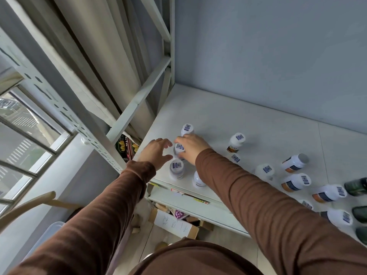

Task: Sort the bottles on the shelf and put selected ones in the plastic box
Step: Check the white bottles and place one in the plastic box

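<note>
While both arms reach to the shelf's (228, 108) far left corner, the sorting looks mid-way: upright white bottles cluster there, the rest lie scattered to the right.

Right hand (190, 148): fingers curled down over the cap of an upright white bottle (179, 148), pinching it from above. A top grip makes sense, since neighbours stand close on both sides and leave no room for a side grasp.

Left hand (155, 152): fingers spread and relaxed, holding nothing, just beside the same bottle. Probably there as a guard or ready to square up the group; can't tell if it touches.

Cluster: one bottle behind (187, 129) near the corner, one in front (176, 168), another (197, 180) partly hidden under the right sleeve. All stand cap-up with barcode stickers readable from above, likely why they're upright.

Right side: several white bottles on their sides (295, 162), orange label bands showing, plus dark green bottles (356, 186) at the edge. These read as unsorted.

Plastic box: a translucent edge (53, 227) shows low left, below the left sleeve; likely it, not certain. Nothing visibly headed there yet.
</note>
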`<state>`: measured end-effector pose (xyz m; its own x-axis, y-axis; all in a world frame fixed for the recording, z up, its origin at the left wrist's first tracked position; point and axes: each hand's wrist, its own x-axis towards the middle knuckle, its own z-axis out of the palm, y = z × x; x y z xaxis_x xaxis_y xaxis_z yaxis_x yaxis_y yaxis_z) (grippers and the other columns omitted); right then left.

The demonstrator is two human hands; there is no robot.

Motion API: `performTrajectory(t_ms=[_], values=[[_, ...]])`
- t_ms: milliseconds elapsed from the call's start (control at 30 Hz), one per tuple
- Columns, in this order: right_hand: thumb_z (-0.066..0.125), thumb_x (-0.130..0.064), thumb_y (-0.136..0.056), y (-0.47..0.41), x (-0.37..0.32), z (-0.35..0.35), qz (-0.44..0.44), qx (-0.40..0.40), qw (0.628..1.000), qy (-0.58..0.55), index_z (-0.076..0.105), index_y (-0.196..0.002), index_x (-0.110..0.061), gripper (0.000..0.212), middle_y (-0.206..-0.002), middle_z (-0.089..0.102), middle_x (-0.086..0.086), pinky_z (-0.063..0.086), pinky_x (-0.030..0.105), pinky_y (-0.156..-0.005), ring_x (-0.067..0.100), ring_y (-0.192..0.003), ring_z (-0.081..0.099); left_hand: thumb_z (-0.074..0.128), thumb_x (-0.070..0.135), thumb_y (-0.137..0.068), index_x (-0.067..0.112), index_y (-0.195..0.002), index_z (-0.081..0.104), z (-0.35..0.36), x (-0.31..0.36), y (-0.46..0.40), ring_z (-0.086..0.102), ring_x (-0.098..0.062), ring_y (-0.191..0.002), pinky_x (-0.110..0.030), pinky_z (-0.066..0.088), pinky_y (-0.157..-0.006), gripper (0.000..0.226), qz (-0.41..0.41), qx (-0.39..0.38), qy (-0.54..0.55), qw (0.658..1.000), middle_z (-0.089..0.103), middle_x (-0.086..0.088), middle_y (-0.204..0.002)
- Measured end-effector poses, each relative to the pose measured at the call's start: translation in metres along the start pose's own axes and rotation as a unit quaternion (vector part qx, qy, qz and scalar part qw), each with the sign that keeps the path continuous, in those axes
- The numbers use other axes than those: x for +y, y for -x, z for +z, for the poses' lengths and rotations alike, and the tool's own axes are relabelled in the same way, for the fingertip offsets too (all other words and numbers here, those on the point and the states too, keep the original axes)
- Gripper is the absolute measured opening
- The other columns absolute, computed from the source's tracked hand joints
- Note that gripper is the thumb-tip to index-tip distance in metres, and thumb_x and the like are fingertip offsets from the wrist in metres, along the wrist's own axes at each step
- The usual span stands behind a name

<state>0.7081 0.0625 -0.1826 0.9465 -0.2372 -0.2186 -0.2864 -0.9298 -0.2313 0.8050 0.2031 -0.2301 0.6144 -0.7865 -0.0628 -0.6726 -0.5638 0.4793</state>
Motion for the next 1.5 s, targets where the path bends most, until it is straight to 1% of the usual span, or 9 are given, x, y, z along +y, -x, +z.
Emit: performTrajectory(t_ms=[267, 400, 567, 767, 867, 967, 1133, 1300, 1500], values=[[0.073, -0.037, -0.083, 0.0, 0.021, -0.041, 0.08, 0.111, 0.928, -0.345, 0.071, -0.106, -0.016, 0.032, -0.097, 0.072, 0.004, 0.054, 0.039, -0.087, 0.022, -0.09, 0.067, 0.083, 0.034, -0.078, 0.023, -0.114, 0.065, -0.026, 0.016, 0.01, 0.063, -0.011, -0.098, -0.027, 0.049, -0.08, 0.042, -0.025, 0.027, 0.286, 0.957, 0.07, 0.006, -0.105], [0.074, -0.051, -0.079, 0.007, 0.018, -0.08, 0.089, 0.106, 0.882, -0.45, 0.067, -0.078, -0.014, 0.038, -0.066, 0.061, 0.0, 0.05, 0.03, -0.059, 0.015, -0.062, 0.056, 0.067, 0.032, -0.088, 0.007, -0.11, 0.07, -0.053, 0.042, 0.021, 0.062, -0.013, -0.085, -0.023, 0.046, -0.078, 0.033, -0.056, -0.062, 0.547, 0.833, 0.07, -0.009, -0.097], [0.069, -0.065, -0.076, 0.016, 0.001, -0.11, 0.097, 0.133, 0.867, -0.47, 0.049, -0.069, -0.019, 0.05, -0.054, 0.039, -0.007, 0.031, 0.023, -0.051, 0.012, -0.053, 0.039, 0.045, 0.05, -0.096, 0.013, -0.108, 0.076, -0.066, 0.069, 0.031, 0.062, -0.016, -0.078, -0.028, 0.049, -0.086, 0.05, -0.083, -0.16, 0.726, 0.664, 0.065, -0.012, -0.1], [0.068, -0.065, -0.078, 0.026, -0.008, -0.119, 0.078, 0.148, 0.866, -0.471, 0.038, -0.06, -0.022, 0.055, -0.054, 0.034, -0.007, 0.027, 0.021, -0.048, 0.012, -0.052, 0.033, 0.039, 0.056, -0.096, 0.002, -0.117, 0.067, -0.071, 0.076, 0.041, 0.062, -0.014, -0.074, -0.024, 0.055, -0.08, 0.064, -0.087, -0.199, 0.772, 0.598, 0.064, -0.007, -0.08], [0.068, -0.057, -0.083, 0.03, -0.005, -0.118, 0.056, 0.154, 0.866, -0.473, 0.053, -0.068, -0.015, 0.047, -0.05, 0.04, -0.013, 0.031, 0.017, -0.048, 0.008, -0.051, 0.037, 0.045, 0.048, -0.097, 0.002, -0.126, 0.058, -0.072, 0.078, 0.042, 0.064, -0.016, -0.081, -0.026, 0.054, -0.086, 0.056, -0.074, -0.166, 0.753, 0.632, 0.07, -0.008, -0.091], [0.064, -0.038, -0.092, 0.035, 0.004, -0.117, 0.003, 0.143, 0.877, -0.458, 0.074, -0.094, -0.016, 0.024, -0.069, 0.062, -0.014, 0.041, 0.016, -0.053, 0.0, -0.059, 0.05, 0.067, 0.026, -0.089, -0.003, -0.122, 0.055, -0.072, 0.077, 0.04, 0.063, -0.019, -0.095, -0.036, 0.048, -0.096, 0.045, -0.041, -0.043, 0.644, 0.763, 0.068, -0.01, -0.104], [0.052, -0.018, -0.101, 0.034, 0.011, -0.103, -0.047, 0.091, 0.901, -0.421, 0.053, -0.14, -0.015, 0.039, -0.133, 0.061, -0.004, 0.05, 0.022, -0.088, 0.005, -0.111, 0.059, 0.085, 0.035, -0.073, 0.02, -0.106, 0.058, -0.064, 0.075, 0.038, 0.055, -0.019, -0.089, -0.03, 0.046, -0.078, 0.045, -0.03, 0.18, 0.281, 0.942, 0.061, 0.0, -0.1], [0.067, -0.018, -0.092, 0.037, 0.007, -0.097, -0.051, 0.127, 0.909, -0.393, 0.061, -0.131, -0.017, 0.04, -0.12, 0.065, -0.008, 0.046, 0.019, -0.098, 0.004, -0.107, 0.06, 0.082, 0.042, -0.07, 0.015, -0.1, 0.054, -0.05, 0.077, 0.034, 0.046, -0.02, -0.089, -0.031, 0.039, -0.076, 0.049, 0.009, 0.252, 0.165, 0.953, 0.054, 0.002, -0.095], [0.074, -0.021, -0.081, 0.026, 0.002, -0.063, 0.01, 0.093, 0.974, -0.208, 0.065, -0.113, -0.018, 0.033, -0.112, 0.068, 0.001, 0.045, 0.026, -0.082, 0.021, -0.099, 0.062, 0.076, 0.018, -0.084, 0.019, -0.124, 0.061, -0.044, 0.039, 0.029, 0.058, -0.016, -0.096, -0.033, 0.05, -0.088, 0.043, -0.004, 0.039, 0.082, 0.996, 0.062, -0.003, -0.112]])
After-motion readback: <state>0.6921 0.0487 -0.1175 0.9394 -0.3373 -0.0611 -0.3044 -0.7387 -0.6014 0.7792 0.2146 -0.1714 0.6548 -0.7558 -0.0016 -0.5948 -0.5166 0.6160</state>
